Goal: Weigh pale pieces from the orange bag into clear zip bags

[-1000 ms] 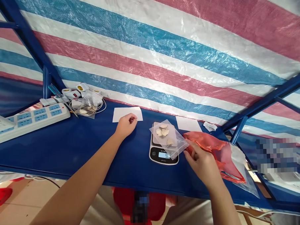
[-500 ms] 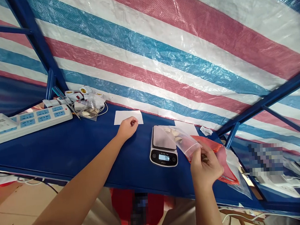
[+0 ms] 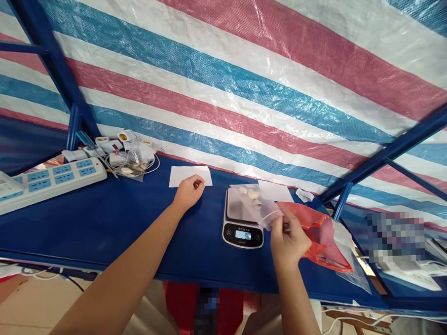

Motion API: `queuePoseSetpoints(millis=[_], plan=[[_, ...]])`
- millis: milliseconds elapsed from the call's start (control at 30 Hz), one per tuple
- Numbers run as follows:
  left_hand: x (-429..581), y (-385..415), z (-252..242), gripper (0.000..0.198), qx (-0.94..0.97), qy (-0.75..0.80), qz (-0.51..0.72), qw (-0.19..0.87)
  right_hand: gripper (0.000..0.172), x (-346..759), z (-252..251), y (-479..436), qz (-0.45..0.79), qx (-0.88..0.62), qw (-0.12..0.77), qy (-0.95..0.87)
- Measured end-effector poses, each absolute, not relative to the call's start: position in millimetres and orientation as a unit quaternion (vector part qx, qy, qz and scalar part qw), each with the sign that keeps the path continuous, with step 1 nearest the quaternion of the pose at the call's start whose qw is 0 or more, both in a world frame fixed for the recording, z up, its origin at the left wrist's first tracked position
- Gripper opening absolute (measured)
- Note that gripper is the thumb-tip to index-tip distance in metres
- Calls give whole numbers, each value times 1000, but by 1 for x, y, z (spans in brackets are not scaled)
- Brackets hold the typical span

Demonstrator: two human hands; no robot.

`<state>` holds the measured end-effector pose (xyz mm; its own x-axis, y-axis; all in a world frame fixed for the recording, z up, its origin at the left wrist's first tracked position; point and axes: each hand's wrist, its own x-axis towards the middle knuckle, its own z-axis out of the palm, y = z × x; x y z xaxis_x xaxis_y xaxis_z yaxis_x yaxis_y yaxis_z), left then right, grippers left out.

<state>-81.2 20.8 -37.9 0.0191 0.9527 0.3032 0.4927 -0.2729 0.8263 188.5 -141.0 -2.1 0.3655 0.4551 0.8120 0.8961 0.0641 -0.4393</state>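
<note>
My right hand [image 3: 289,238] pinches the end of a clear zip bag [image 3: 265,211] with several pale pieces [image 3: 252,194] in it; I cannot tell what they are. The bag slants over the plate of a digital kitchen scale [image 3: 242,221]; whether it presses on the plate is unclear. Small digits show on the lit display [image 3: 243,235], too blurred to read surely. Left of the scale, my left hand [image 3: 189,192] rests with curled fingers at the front edge of a white paper sheet [image 3: 187,174], and nothing shows in it.
A red plastic bag [image 3: 328,244] lies right of my right hand, beside a crumpled scrap [image 3: 304,195]. Another white sheet [image 3: 278,191] is behind the scale. At left are a power strip [image 3: 50,182], cables and a clear bag [image 3: 136,166]. Striped sheeting [image 3: 213,94] hangs behind the blue table [image 3: 136,215].
My right hand has moved left and slightly up, bringing the zip bag further over the scale plate. The display digits look different. My left hand stays on the paper's edge.
</note>
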Motion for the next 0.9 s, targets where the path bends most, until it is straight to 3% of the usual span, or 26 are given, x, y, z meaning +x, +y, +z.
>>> queuePoseSetpoints(millis=[133, 233, 333, 467, 567, 767, 900], plan=[[-81, 21, -36, 18, 660, 549, 442, 261, 41, 194, -30, -170, -131, -672, 469, -557], [-81, 22, -38, 18, 658, 549, 443, 264, 45, 205, -44, -202, -47, -727, 486, -483], [-81, 23, -40, 19, 653, 552, 444, 267, 42, 215, -42, -216, 123, -742, 533, -387], [-83, 24, -42, 21, 649, 558, 442, 271, 36, 221, -25, -210, 413, -590, 667, -193], [-83, 25, -43, 22, 644, 561, 444, 271, 33, 223, -9, -206, 532, -487, 690, -68], [-83, 26, -44, 23, 638, 564, 446, 275, 30, 233, 12, -212, 539, -456, 707, 32], [-83, 25, -43, 22, 634, 565, 450, 277, 38, 263, 21, -206, 494, -477, 726, -24]])
